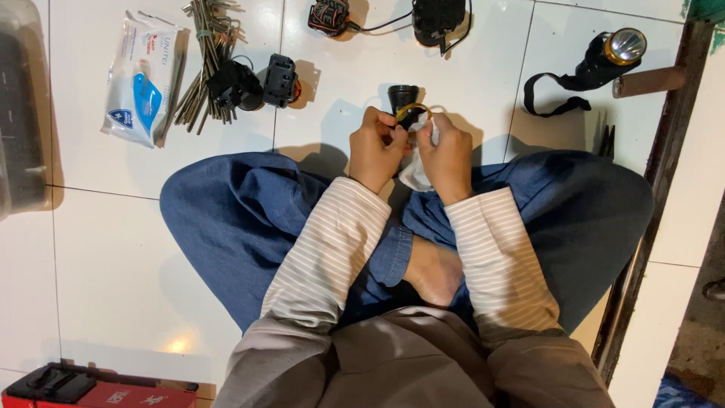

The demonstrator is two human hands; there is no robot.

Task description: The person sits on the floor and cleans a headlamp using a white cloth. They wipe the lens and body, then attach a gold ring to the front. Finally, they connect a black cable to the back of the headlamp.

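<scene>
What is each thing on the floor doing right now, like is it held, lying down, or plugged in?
Black headlamp: held up in both hands.
White cloth: pressed against it by the right hand.
Left hand: gripping the headlamp.
Gold-rimmed torch: lying on its side, strap loose.
Wipes packet: lying flat, flap shut.
Stick bundle: tied, lying flat.
Black charger: cable attached.
</scene>
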